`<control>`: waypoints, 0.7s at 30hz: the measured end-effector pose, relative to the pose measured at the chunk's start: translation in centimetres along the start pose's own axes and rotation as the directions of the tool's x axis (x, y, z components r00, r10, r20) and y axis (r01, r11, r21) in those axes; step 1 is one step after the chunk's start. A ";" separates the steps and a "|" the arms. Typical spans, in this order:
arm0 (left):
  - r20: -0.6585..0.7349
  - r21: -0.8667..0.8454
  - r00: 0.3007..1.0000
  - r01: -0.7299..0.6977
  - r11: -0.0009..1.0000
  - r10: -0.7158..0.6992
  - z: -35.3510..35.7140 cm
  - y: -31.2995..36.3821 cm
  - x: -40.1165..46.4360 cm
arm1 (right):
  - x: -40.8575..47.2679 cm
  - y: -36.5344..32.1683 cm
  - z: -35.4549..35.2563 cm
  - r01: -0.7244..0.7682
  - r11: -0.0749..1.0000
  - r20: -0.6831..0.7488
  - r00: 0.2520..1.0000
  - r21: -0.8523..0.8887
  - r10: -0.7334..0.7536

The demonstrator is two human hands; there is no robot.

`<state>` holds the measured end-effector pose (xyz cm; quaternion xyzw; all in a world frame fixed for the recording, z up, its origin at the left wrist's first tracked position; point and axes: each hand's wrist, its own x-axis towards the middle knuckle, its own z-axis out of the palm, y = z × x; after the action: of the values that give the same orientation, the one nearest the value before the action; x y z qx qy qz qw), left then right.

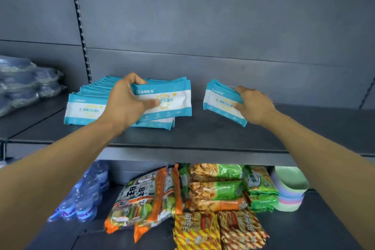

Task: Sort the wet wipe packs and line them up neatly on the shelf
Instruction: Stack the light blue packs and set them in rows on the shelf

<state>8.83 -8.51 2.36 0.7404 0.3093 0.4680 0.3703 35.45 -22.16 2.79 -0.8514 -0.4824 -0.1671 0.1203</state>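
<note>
Teal-and-white soft packs, glossy film. The left hand (125,105) is closed round a front pack (164,101), tilted above the row (87,105) beneath it, probably to square it. The right hand (253,105) pinches a small bundle (219,99), well apart, on the shelf (203,138).

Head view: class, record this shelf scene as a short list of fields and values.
left hand: grips a blue-and-white plastic wet wipe pack above the stacked packs
right hand: grips a small bundle of blue-and-white wipe packs, tilted
row of wipe packs: at the left on the dark grey metal shelf
lower shelf: snack bags, bottled water, pastel bowls
</note>
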 end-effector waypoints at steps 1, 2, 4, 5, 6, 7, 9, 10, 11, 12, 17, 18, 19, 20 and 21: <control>-0.017 0.004 1.000 0.001 1.000 -0.001 0.5 0.3 -0.8 | -0.2 0.5 -0.1 0.011 1.000 -0.005 1.000 0.003 -0.011; -0.037 0.011 0.999 0.011 1.000 -0.010 1.0 0.6 -1.6 | -0.5 1.0 -0.2 0.020 1.000 -0.007 1.000 0.010 -0.020; -0.071 0.028 0.997 0.019 0.999 -0.017 1.8 1.4 -3.1 | -1.0 2.0 -0.3 0.036 0.999 -0.008 0.999 0.040 -0.035; -0.088 0.040 0.996 0.022 0.999 -0.018 2.2 1.7 -3.7 | -1.2 2.4 -0.4 0.045 0.998 0.003 0.999 0.052 -0.046; -0.104 0.053 0.994 0.029 0.998 -0.023 2.4 2.1 -4.3 | -1.4 2.7 -0.3 0.061 0.997 0.016 0.998 0.057 -0.062; -0.116 0.065 0.993 0.032 0.997 -0.025 2.6 2.5 -4.8 | -1.5 3.1 -0.2 0.075 0.995 0.028 0.997 0.058 -0.077; -0.132 0.099 0.991 0.036 0.994 -0.022 2.7 3.3 -5.5 | -1.6 3.6 -0.3 0.091 0.994 0.027 0.995 0.059 -0.093; -0.138 0.127 0.990 0.038 0.991 -0.020 2.8 3.7 -5.6 | -1.7 3.9 -0.3 0.093 0.994 0.017 0.995 0.058 -0.094; -0.139 0.153 0.990 0.035 0.988 -0.014 2.8 4.1 -5.6 | -1.8 4.1 -0.4 0.094 0.994 0.010 0.995 0.061 -0.095; -0.142 0.170 0.990 0.035 0.985 -0.011 2.9 4.5 -5.6 | -1.8 4.3 -0.4 0.098 0.993 0.005 0.995 0.069 -0.098; -0.161 0.213 0.987 0.055 0.976 -0.021 3.4 5.5 -4.5 | -0.6 4.4 -0.1 0.140 0.987 -0.004 0.990 0.077 -0.140; -0.165 0.220 0.986 0.060 0.974 -0.024 3.4 5.5 -4.2 | -0.2 4.3 0.0 0.147 0.986 -0.002 0.989 0.073 -0.147; -0.170 0.229 0.985 0.068 0.971 -0.029 3.4 5.4 -3.8 | 0.4 4.1 0.2 0.152 0.986 0.001 0.988 0.073 -0.152; -0.174 0.236 0.984 0.074 0.969 -0.033 3.4 5.4 -3.4 | 0.9 3.8 0.4 0.155 0.985 0.004 0.988 0.075 -0.156; -0.177 0.241 0.984 0.077 0.967 -0.034 3.4 5.3 -3.0 | 1.4 3.5 0.7 0.157 0.984 0.005 0.987 0.080 -0.158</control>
<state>11.46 -14.66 4.44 0.7287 0.4165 0.4772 0.2603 39.24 -22.60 2.59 -0.8060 -0.5552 -0.1521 0.1378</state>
